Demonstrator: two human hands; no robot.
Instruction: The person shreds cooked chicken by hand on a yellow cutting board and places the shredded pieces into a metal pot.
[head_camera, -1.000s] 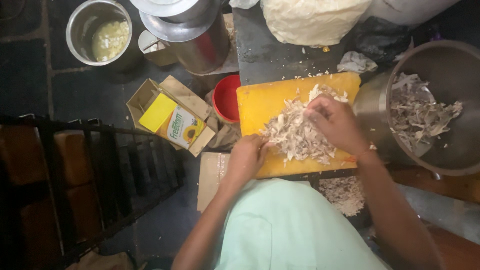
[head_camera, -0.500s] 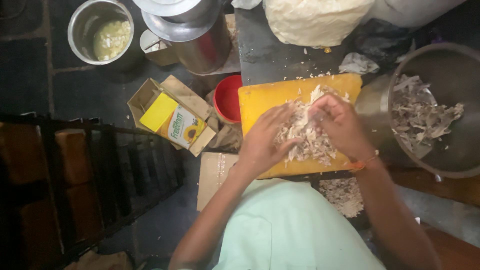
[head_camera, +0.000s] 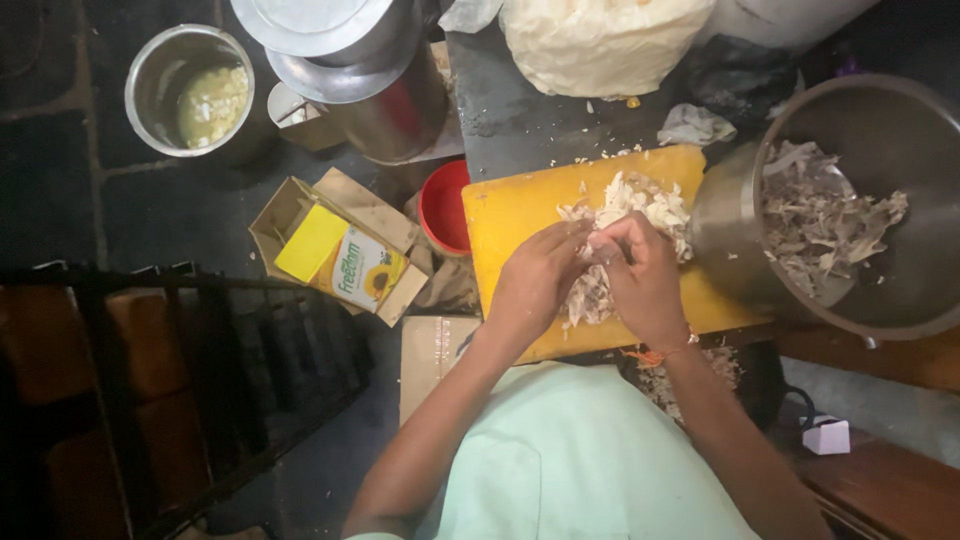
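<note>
Shredded pale meat (head_camera: 640, 215) lies heaped on the right half of a yellow cutting board (head_camera: 510, 215), whose right edge touches a large steel bowl (head_camera: 880, 130) holding darker shreds (head_camera: 825, 225). A red cup (head_camera: 445, 208) sits just beside the board's left edge; the board's left part is bare, giving the only free room. Behind it lies a white lump (head_camera: 600, 40) in plastic. Both hands meet over the heap: the left hand (head_camera: 535, 275) comes in from lower left, fingers curled together into the meat; the right hand (head_camera: 645, 280) is bent at the wrist, fingers pinched on a clump of shreds.
</note>
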